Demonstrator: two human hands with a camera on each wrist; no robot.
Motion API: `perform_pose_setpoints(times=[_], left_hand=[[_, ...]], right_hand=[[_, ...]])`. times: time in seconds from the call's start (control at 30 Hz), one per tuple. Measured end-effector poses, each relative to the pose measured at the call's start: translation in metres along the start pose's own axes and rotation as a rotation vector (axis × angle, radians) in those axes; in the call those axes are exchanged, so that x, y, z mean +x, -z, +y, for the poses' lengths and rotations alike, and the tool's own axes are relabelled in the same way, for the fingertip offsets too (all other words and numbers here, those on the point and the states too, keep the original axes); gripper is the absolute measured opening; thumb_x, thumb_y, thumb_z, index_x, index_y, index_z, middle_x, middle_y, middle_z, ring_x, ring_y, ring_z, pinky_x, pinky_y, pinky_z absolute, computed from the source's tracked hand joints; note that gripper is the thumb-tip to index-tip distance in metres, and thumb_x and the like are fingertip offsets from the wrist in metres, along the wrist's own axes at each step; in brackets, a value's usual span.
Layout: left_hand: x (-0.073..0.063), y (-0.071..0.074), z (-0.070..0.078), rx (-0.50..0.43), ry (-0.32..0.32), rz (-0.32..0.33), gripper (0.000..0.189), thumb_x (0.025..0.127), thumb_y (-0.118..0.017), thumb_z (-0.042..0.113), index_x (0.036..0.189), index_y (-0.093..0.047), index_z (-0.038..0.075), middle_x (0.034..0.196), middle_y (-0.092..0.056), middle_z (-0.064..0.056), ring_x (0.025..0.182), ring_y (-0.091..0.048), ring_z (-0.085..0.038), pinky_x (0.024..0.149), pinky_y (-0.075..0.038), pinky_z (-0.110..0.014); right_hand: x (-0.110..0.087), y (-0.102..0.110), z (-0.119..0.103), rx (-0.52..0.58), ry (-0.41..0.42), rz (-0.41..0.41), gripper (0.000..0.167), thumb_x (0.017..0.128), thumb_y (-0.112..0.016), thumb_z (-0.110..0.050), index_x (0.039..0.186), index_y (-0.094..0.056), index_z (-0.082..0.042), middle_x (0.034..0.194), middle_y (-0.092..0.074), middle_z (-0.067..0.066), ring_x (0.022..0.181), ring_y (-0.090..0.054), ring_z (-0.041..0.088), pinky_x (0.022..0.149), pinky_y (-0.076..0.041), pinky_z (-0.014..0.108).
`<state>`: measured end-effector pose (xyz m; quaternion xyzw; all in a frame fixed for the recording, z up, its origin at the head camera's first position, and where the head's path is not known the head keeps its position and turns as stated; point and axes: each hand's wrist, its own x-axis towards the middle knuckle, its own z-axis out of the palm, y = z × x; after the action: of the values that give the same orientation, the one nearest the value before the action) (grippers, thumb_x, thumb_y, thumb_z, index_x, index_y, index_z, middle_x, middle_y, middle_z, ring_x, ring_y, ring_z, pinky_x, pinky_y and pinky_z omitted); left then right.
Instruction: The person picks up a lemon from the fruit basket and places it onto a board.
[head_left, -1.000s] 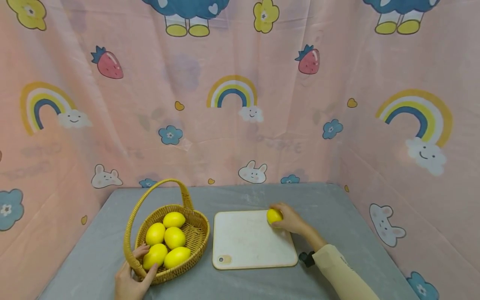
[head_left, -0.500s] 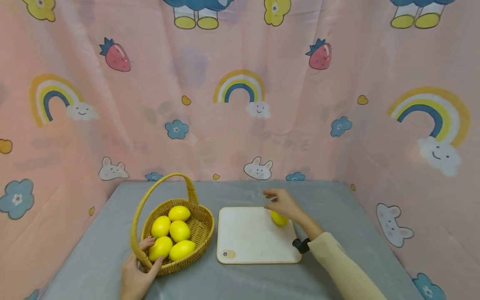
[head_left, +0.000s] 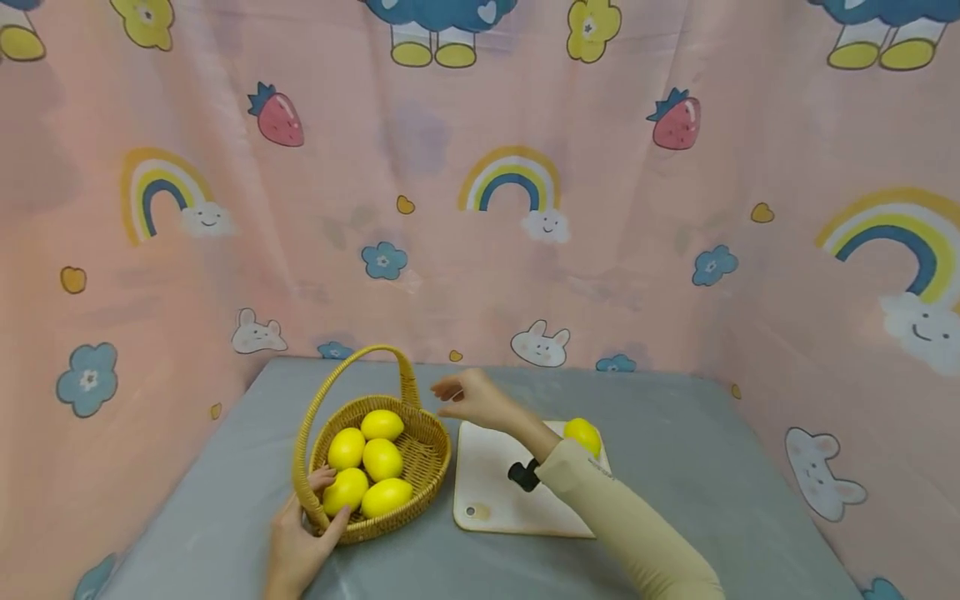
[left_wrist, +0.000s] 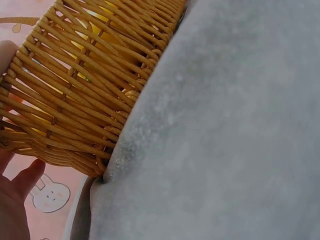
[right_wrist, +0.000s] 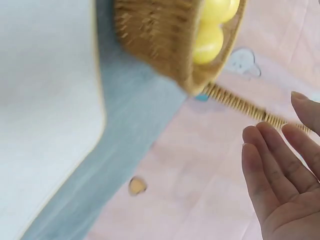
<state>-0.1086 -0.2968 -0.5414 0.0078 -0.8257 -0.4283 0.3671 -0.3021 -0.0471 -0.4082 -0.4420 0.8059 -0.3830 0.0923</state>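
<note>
A wicker basket (head_left: 431, 489) with an arched handle stands on the left of the table, with several yellow lemons (head_left: 382, 460) inside. My left hand (head_left: 298, 537) grips its near-left rim at the handle's foot, thumb and fingers on either side. In the left wrist view, that hand (left_wrist: 14, 207) shows beside the woven wall (left_wrist: 85, 85). A single lemon (head_left: 582, 435) lies on the far right corner of the white cutting board (head_left: 487, 475). My right hand (head_left: 480, 402), holding nothing, hovers over the board's far left edge near the basket; the right wrist view shows its fingers (right_wrist: 272, 172) loosely extended.
Grey cloth covers the table (head_left: 675, 483). Behind and around it hangs a pink curtain (head_left: 450, 317) printed with rainbows, strawberries and rabbits. A black wrist device (head_left: 523, 476) and a beige sleeve (head_left: 622, 521) on my right arm pass over the board.
My right hand let go of the lemon on the board's far right corner and moved left towards the basket. My left hand keeps its hold on the rim. The head view has turned slightly left.
</note>
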Motion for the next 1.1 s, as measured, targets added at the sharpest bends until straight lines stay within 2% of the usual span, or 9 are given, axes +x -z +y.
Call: perform_pose_setpoints(times=[0.13,0.23,0.4,0.57,0.8,0.87,0.93,1.0,1.1], left_hand=[[0.001,0.000,-0.003,-0.014,-0.008,0.000,0.043,0.071,-0.086,-0.003,0.109,-0.068,0.002,0.119,-0.068,-0.010,0.115,-0.059,-0.015,0.099,-0.038,-0.005],[0.001,0.001,-0.003,-0.009,-0.013,0.005,0.043,0.070,-0.087,-0.002,0.108,-0.068,0.003,0.119,-0.068,-0.009,0.113,-0.060,-0.017,0.098,-0.039,-0.005],[0.001,0.000,-0.003,-0.001,-0.012,0.009,0.042,0.071,-0.087,-0.001,0.108,-0.068,0.004,0.119,-0.068,-0.009,0.112,-0.062,-0.023,0.099,-0.038,-0.006],[-0.001,0.000,-0.002,-0.012,-0.020,0.016,0.041,0.071,-0.087,0.000,0.107,-0.068,0.004,0.118,-0.069,-0.009,0.111,-0.063,-0.027,0.099,-0.039,-0.006],[-0.002,-0.003,-0.002,-0.039,-0.028,0.022,0.043,0.069,-0.088,-0.003,0.106,-0.067,0.003,0.116,-0.068,-0.010,0.109,-0.064,-0.024,0.098,-0.041,-0.007],[-0.001,-0.003,-0.002,-0.037,-0.030,0.021,0.043,0.069,-0.088,-0.002,0.107,-0.067,0.004,0.116,-0.068,-0.009,0.109,-0.064,-0.023,0.098,-0.041,-0.007],[-0.001,-0.003,-0.002,-0.036,-0.033,0.024,0.044,0.069,-0.088,-0.003,0.107,-0.068,0.004,0.116,-0.068,-0.010,0.110,-0.063,-0.024,0.098,-0.041,-0.007],[-0.002,-0.003,-0.002,-0.039,-0.038,0.029,0.044,0.069,-0.087,-0.004,0.108,-0.068,0.003,0.115,-0.068,-0.012,0.110,-0.063,-0.025,0.099,-0.041,-0.007],[-0.002,-0.003,0.001,-0.031,-0.039,0.035,0.045,0.069,-0.087,-0.005,0.108,-0.068,0.003,0.114,-0.068,-0.014,0.110,-0.063,-0.026,0.098,-0.041,-0.007]], right_hand=[[0.025,-0.023,-0.015,-0.036,0.018,-0.061,0.038,0.091,-0.071,-0.004,0.127,-0.063,0.006,0.123,-0.066,0.021,0.110,-0.064,0.034,0.094,-0.055,0.036],[0.041,-0.039,-0.021,-0.059,0.030,-0.097,0.039,0.091,-0.072,-0.004,0.127,-0.063,0.006,0.123,-0.066,0.020,0.111,-0.064,0.033,0.093,-0.056,0.034],[0.061,-0.064,-0.024,-0.068,0.022,-0.112,0.041,0.092,-0.072,-0.006,0.130,-0.062,0.005,0.128,-0.065,0.017,0.116,-0.062,0.029,0.096,-0.054,0.030],[0.073,-0.082,-0.021,-0.046,-0.005,-0.120,0.044,0.093,-0.069,-0.002,0.134,-0.058,0.005,0.135,-0.060,0.017,0.126,-0.056,0.031,0.102,-0.051,0.036],[0.074,-0.089,-0.013,-0.137,-0.013,-0.138,0.046,0.092,-0.071,-0.005,0.135,-0.057,0.005,0.137,-0.058,0.018,0.129,-0.052,0.031,0.104,-0.049,0.038],[0.075,-0.088,-0.013,-0.148,-0.020,-0.159,0.046,0.092,-0.070,-0.005,0.135,-0.058,0.004,0.137,-0.058,0.017,0.125,-0.055,0.029,0.100,-0.051,0.035],[0.077,-0.086,-0.014,-0.162,-0.022,-0.195,0.045,0.093,-0.070,-0.006,0.135,-0.058,0.004,0.137,-0.058,0.017,0.103,-0.062,0.025,0.086,-0.053,0.028],[0.079,-0.083,-0.017,-0.179,-0.024,-0.235,0.045,0.093,-0.069,-0.007,0.136,-0.058,0.003,0.137,-0.058,0.017,0.082,-0.059,0.022,0.073,-0.050,0.026],[0.084,-0.080,-0.022,-0.239,-0.031,-0.278,0.044,0.095,-0.068,-0.009,0.137,-0.057,0.001,0.136,-0.059,0.016,0.082,-0.061,0.022,0.075,-0.052,0.025]])
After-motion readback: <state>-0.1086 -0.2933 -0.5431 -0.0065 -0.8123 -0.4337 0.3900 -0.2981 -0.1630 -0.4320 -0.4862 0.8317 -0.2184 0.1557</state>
